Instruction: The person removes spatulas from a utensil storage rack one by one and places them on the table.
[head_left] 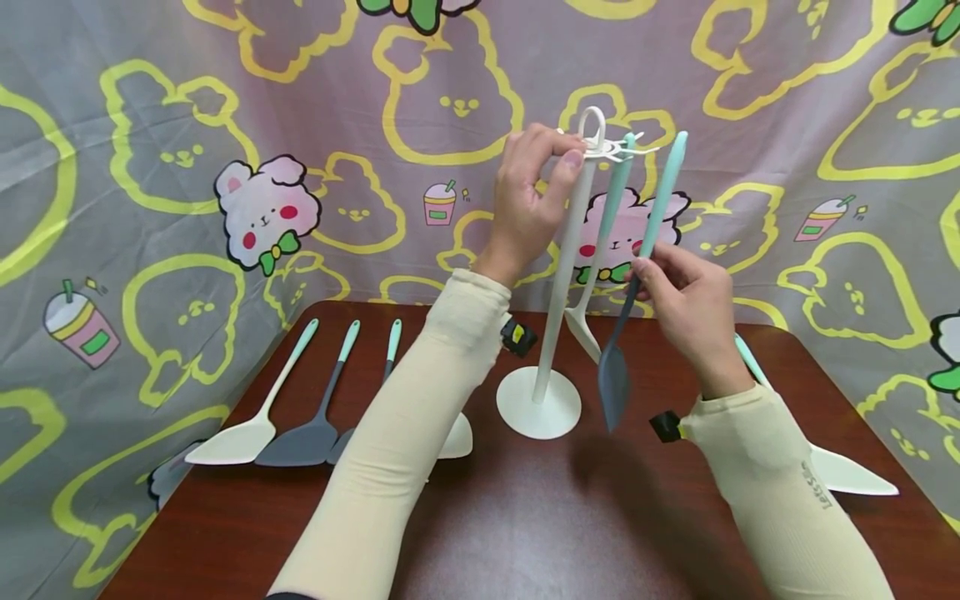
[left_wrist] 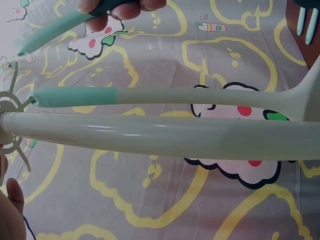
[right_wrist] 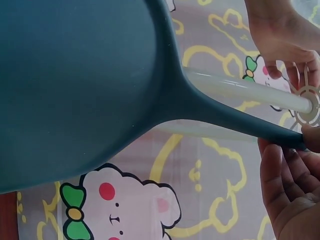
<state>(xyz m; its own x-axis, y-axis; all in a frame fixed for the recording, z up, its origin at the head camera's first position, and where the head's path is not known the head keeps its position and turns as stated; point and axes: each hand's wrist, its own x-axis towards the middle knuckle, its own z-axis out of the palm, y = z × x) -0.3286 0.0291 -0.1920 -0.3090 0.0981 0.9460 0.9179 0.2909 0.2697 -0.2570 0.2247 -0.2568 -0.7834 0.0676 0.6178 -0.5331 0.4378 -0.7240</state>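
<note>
A white utensil stand (head_left: 561, 283) with a round base rises from the table. My left hand (head_left: 534, 183) grips its top beside the loop, thumb and fingers at the hook ring (head_left: 606, 150). From one hook hangs a pale utensil with a mint handle (head_left: 617, 187); its head reaches down behind the pole. Right of the stand, my right hand (head_left: 690, 292) pinches a dark grey spatula (head_left: 615, 383) where the mint grip meets the grey shaft. The spatula is upright, blade down, its handle end apart from the hooks. Its broad blade (right_wrist: 85, 90) fills much of the right wrist view.
Left on the brown table (head_left: 525, 517) lie a white spatula (head_left: 240, 440) and a grey spatula (head_left: 300, 442). My left forearm partly covers further utensils, including a white head (head_left: 457, 437). Another white utensil (head_left: 851, 472) lies behind my right forearm. A patterned cloth (head_left: 337, 100) hangs behind.
</note>
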